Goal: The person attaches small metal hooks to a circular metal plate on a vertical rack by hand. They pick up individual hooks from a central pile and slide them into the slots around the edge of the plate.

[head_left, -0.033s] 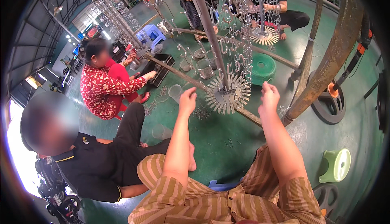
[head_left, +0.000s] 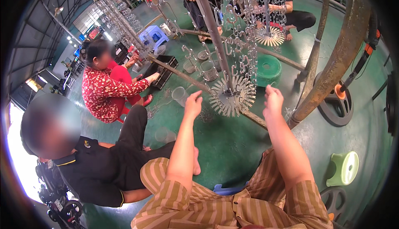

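Observation:
My left hand (head_left: 193,105) is raised left of a round metal disc (head_left: 232,96) with flat prongs all around its rim. Its fingers are drawn together in a pinch, and what they hold, if anything, is too small to tell. On the disc's other side is my right hand (head_left: 273,101), fingers curled and pressed together; any small piece in it is hidden. Neither hand appears to touch the disc. Above it, strands of shiny metal hooks (head_left: 245,42) hang around an upright pole (head_left: 216,38).
Clear plastic cups (head_left: 179,96) and small metal pieces lie on the green floor. A green round stool (head_left: 268,69) stands behind the disc, a light green stool (head_left: 344,168) at right. Rusty frame bars (head_left: 332,63) rise at right. A person in black (head_left: 95,166) sits close at left.
My right hand has shifted slightly left, toward the disc. My left hand has turned a little, its fingertips nearer the disc. The hanging hooks look much the same.

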`<state>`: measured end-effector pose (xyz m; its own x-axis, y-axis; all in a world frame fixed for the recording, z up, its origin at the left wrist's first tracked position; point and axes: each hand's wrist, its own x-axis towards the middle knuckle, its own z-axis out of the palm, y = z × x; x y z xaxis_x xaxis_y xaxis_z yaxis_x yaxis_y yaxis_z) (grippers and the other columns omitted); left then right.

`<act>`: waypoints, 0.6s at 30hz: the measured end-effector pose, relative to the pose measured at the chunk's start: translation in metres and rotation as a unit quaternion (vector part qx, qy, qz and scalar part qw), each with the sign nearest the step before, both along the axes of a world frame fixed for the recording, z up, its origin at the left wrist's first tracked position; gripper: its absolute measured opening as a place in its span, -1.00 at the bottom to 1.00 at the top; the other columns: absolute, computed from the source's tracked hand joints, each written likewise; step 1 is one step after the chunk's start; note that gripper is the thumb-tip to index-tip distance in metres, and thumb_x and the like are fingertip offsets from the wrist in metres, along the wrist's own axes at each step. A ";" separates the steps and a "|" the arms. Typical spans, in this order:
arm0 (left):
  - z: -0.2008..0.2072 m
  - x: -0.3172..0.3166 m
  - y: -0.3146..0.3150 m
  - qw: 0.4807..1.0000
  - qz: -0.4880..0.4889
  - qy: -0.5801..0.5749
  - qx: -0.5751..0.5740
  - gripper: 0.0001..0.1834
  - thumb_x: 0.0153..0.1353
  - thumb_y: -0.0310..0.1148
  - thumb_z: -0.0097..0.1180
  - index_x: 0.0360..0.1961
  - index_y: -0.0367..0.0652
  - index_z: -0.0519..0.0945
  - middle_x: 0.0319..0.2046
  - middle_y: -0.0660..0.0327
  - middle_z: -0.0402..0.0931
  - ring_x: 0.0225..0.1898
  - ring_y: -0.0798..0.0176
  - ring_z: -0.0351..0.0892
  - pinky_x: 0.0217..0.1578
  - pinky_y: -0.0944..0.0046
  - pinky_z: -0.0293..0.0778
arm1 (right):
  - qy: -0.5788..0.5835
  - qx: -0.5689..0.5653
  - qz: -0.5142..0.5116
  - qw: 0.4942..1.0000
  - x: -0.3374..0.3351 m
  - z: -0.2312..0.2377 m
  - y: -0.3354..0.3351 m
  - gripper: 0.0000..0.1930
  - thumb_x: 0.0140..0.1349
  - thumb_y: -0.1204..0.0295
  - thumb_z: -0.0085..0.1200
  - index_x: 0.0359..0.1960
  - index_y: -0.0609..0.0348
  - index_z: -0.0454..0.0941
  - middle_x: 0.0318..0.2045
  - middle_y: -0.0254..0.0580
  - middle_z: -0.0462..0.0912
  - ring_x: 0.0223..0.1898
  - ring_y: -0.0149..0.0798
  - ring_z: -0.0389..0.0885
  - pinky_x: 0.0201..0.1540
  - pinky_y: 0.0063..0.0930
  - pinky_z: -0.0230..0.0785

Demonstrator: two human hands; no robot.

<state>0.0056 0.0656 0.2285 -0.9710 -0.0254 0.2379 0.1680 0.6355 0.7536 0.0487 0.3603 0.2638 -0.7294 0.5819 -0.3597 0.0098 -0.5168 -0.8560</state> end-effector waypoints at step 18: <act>-0.039 0.010 0.017 0.992 -0.060 -0.057 -0.095 -0.62 0.11 -0.47 -0.03 0.00 -0.23 0.46 0.04 0.08 0.40 0.09 0.03 0.36 0.08 0.22 0.27 | -0.124 -0.125 0.152 0.973 0.000 -0.021 -0.011 -0.80 0.16 0.38 -0.05 -0.21 0.15 0.40 -0.19 -0.07 0.36 -0.19 -0.10 0.31 -0.20 -0.09 0.30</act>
<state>0.0161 0.0828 0.1899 -0.9852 0.1273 0.1148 0.1713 0.7489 0.6402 0.0487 0.3495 0.2424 -0.7274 0.2254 -0.6482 0.3839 -0.6491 -0.6567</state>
